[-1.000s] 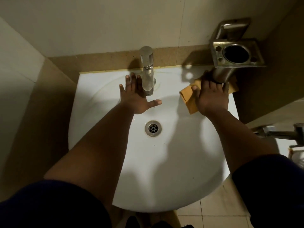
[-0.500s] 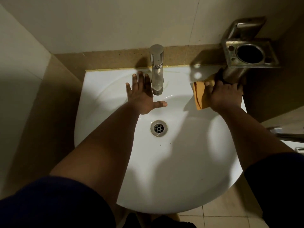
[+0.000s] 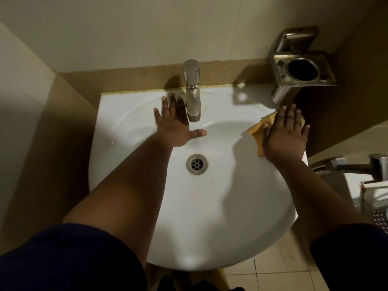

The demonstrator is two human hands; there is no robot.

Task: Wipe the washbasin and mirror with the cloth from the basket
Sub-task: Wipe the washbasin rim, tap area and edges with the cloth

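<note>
Right of frame, on the washbasin [image 3: 130, 114] rim: right hand [image 3: 283, 135] spread flat, pressing the cloth [image 3: 259, 131].
Cloth looks soft, light, likely bunches on slick ceramic; palm pressure suits. Left hand [image 3: 176, 127] splayed, bracing beside tap [image 3: 192, 89].

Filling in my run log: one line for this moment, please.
phase: wiping white ceramic washbasin | right hand: flat on yellow cloth, right rim | left hand: open, braced beside chrome tap

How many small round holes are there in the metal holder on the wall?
4: one near each corner of the metal holder, around its large opening; the corner holes are dim.
</note>
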